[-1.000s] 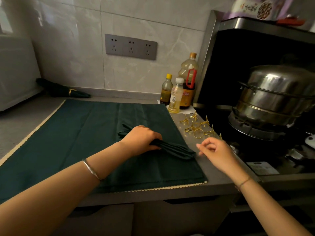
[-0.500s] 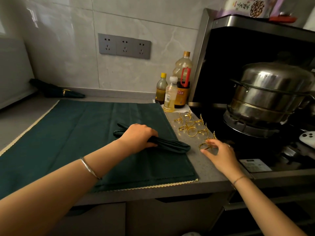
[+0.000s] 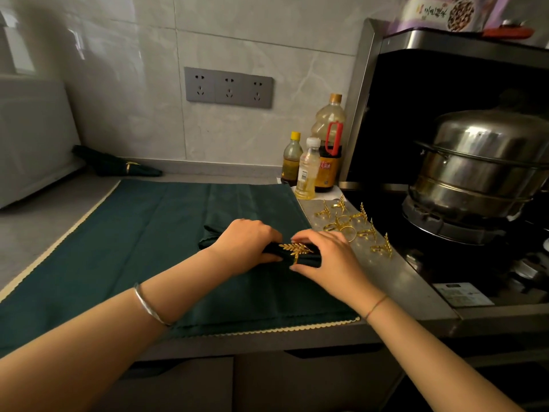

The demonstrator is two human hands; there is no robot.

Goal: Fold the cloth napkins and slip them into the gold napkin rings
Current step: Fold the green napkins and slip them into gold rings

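napkin (image 3: 309,258) in ring (image 3: 297,251) | left hand (image 3: 246,245) grips | right hand (image 3: 329,260) holds

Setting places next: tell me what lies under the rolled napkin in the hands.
The spread green cloth lies under the rolled napkin and its gold ring; the counter beneath is covered there.
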